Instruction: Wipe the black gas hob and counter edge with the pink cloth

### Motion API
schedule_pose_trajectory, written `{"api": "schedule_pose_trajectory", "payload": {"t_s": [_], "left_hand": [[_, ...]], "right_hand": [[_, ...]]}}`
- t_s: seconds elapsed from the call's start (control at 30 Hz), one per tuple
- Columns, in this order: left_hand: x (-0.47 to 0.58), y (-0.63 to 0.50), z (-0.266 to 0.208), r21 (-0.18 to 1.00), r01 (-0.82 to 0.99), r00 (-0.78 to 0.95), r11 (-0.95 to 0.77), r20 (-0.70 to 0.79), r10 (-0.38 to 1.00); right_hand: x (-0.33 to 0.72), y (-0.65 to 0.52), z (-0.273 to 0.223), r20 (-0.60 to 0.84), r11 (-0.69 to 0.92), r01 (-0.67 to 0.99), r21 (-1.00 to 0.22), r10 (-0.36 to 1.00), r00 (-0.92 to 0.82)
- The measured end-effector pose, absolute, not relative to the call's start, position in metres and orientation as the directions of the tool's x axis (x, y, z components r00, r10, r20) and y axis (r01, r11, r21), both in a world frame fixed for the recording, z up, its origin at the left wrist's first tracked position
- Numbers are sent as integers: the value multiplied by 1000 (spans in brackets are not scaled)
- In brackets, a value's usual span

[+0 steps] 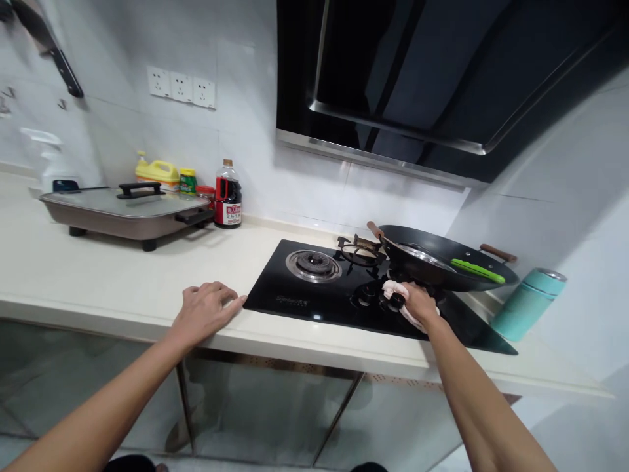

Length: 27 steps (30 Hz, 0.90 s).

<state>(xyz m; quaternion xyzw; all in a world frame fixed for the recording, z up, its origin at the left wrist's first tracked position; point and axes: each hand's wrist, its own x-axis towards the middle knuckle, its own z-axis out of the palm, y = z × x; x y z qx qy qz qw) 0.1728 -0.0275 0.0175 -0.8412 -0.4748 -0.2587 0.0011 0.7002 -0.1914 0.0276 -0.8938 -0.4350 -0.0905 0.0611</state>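
Note:
My right hand (420, 305) is closed on a pale cloth (393, 288), pressed to the black glass gas stove (304, 308) beside its control knobs (366, 295). Part of the cloth shows below my fingers. My left hand (209, 308) rests on the countertop, fingers partly spread and holding nothing, its thumb by the stove's front left corner. The left burner (314, 263) is bare of its pan support (361, 251), which sits behind it. Over the right burner stands a black wok (422, 262) with wooden handles and a green-handled utensil (476, 270) in it.
A teal tumbler (531, 305) stands right of the stove. On the left lies a lidded electric pan (128, 219), with a soy sauce bottle (228, 196) and a yellow jug (160, 174) behind it. The black range hood (393, 85) hangs low above the stove.

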Motion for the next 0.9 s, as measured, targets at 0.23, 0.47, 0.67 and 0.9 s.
{"api": "schedule_pose_trajectory", "payload": {"t_s": [0.23,0.47,0.67,0.9], "left_hand": [[174,-27,12,247,786,421,-566,457,783],[174,-28,9,262,761,421,-593,497,759],[172,-28,7,260,759,417,-597,511,752],[168,-30,7,250,751,432,-611,513,742]], "right_hand": [[652,-241,10,334,-759,647,74,630,701],[571,-245,9,363,-626,763,158,756,545],[477,-176,11,386,-300,952,54,886,257],[470,-119,33,309,-228,972,-56,922,234]]}}
